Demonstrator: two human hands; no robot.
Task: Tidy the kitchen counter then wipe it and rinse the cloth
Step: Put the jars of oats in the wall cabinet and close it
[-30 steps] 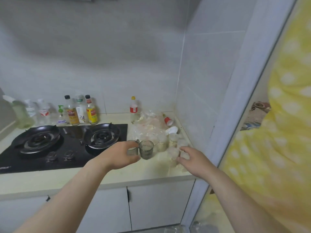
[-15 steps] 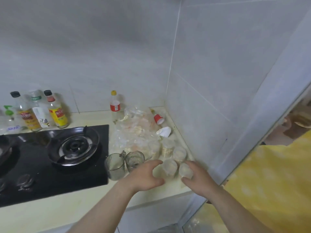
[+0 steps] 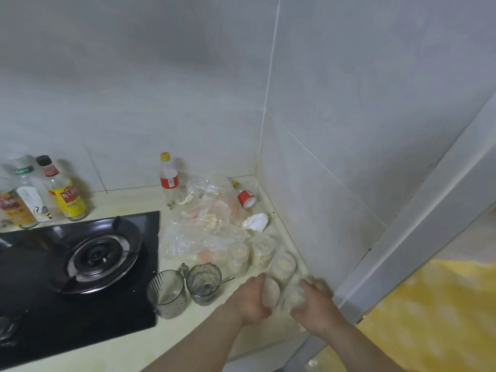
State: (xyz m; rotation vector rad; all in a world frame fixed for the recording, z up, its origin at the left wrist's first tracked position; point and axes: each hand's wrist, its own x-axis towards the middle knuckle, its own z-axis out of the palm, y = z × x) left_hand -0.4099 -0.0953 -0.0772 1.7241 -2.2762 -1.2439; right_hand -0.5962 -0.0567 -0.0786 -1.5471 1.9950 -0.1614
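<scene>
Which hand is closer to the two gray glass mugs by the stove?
Left. The left hand grips a small clear cup just right of the nearer gray mug. The right hand grips another cup farther right, near the wall corner.

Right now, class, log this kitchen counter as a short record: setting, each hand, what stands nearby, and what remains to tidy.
setting: pale counter in a tiled corner, black gas hob on the left
left hand: grips a clear plastic cup
right hand: grips a second clear cup
nearby: two glass mugs beside the hob
left to tidy: crumpled plastic bags, three more cups, tipped red cup
cloth: not in view
</scene>
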